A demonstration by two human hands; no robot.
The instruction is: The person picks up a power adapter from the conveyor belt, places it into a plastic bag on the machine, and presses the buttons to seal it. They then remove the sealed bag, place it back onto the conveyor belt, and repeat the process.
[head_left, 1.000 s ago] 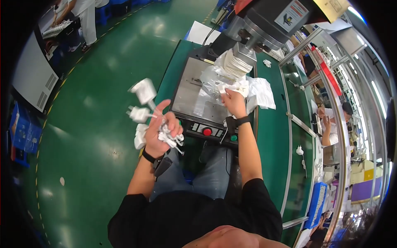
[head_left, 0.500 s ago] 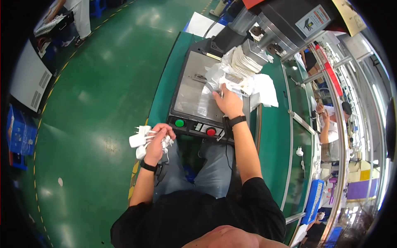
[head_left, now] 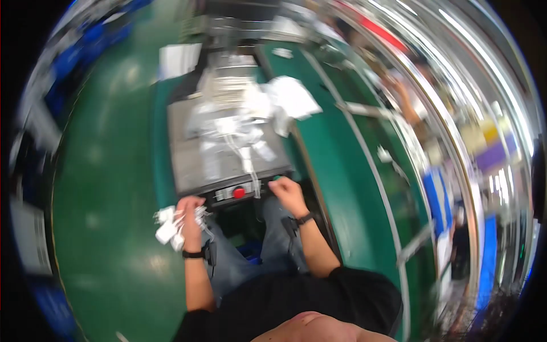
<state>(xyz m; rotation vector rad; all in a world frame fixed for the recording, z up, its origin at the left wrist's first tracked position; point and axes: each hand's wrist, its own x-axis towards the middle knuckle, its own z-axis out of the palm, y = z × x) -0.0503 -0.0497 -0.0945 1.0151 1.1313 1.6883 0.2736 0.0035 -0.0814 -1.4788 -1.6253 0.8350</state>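
Note:
My left hand (head_left: 191, 219), at the front left corner of the machine, is closed around several white plug chargers (head_left: 167, 230) with thin white cables. It covers whatever lies on that corner of the panel. My right hand (head_left: 289, 195) is at the front right corner, fingers curled, thumb side against a green button (head_left: 277, 178) that is partly covered. Nothing shows in this hand. Between the hands a red button (head_left: 239, 192) sits on the front panel. On the metal bed lies clear plastic film (head_left: 211, 157) with a white cable (head_left: 247, 159) hanging over the front edge.
A stack of pale bags (head_left: 232, 85) stands at the back of the bed under the blurred machine head. White plastic bags (head_left: 293, 97) lie on the green table at the right. Further right, a white charger (head_left: 384, 154) rests beyond a metal rail. A blue bin (head_left: 437, 199) stands beyond it.
My right hand has left the white items on the bed and come back to the front right corner. My left hand still grips the chargers. The whole view has swung and blurred.

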